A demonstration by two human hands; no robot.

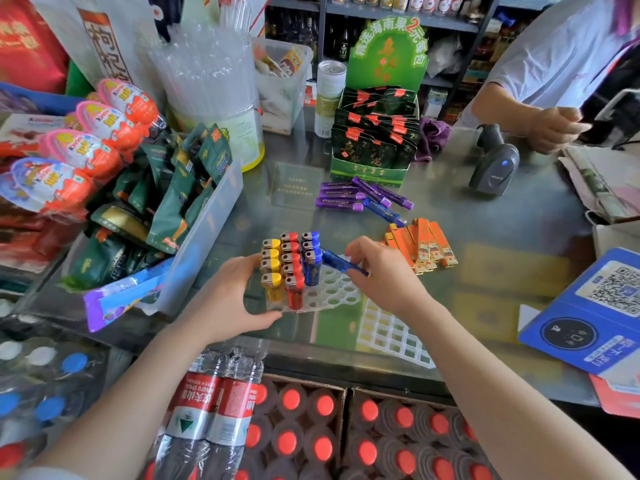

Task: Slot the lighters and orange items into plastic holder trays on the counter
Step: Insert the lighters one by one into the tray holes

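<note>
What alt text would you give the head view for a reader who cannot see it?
At a shop's glass counter, the right hand pinches a blue plastic lighter above a white plastic holder tray that the left hand steadies. Yellow, red and blue lighters fill its left rows; a pile of flat orange items lies just right.

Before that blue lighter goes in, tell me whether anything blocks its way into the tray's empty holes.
Nothing visible blocks it. The right hand holds the blue lighter just above the round-hole tray, whose open holes lie right of the standing blue lighters. The left hand steadies the tray.
</note>
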